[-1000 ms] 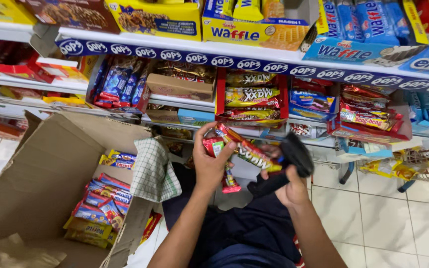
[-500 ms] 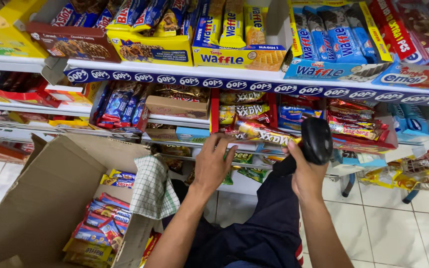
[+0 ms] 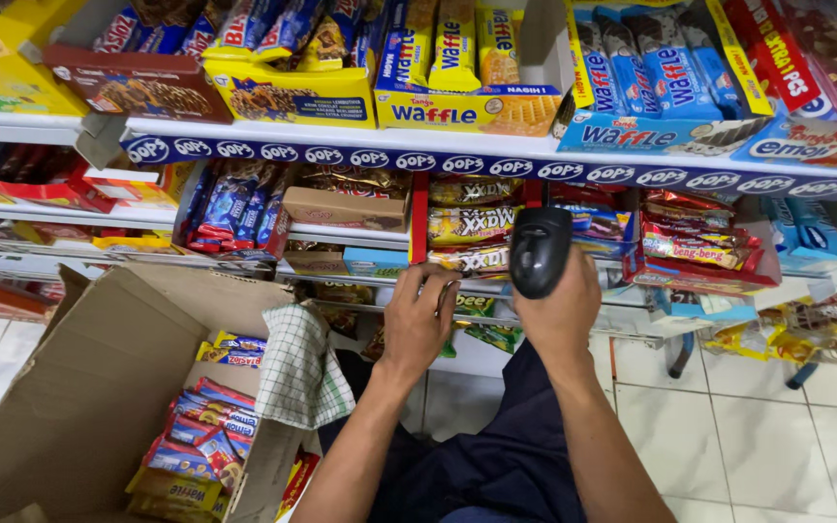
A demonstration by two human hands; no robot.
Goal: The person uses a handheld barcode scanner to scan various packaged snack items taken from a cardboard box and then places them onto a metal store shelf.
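The right hand [image 3: 562,315] is closed around a black handheld scanner [image 3: 539,251], raised in front of the red display tray [image 3: 418,228] of yellow and brown snack bars [image 3: 470,225] on the middle shelf [image 3: 360,235]. Just left of the scanner, the left hand [image 3: 418,320] reaches to the front edge of that tray with its fingers curled over the lowest packets; whether it grips one, I cannot tell. Below and left of the tray stands an open cardboard box [image 3: 79,387] holding wrapped biscuit packs [image 3: 203,433], with a checked cloth [image 3: 300,368] draped over its rim.
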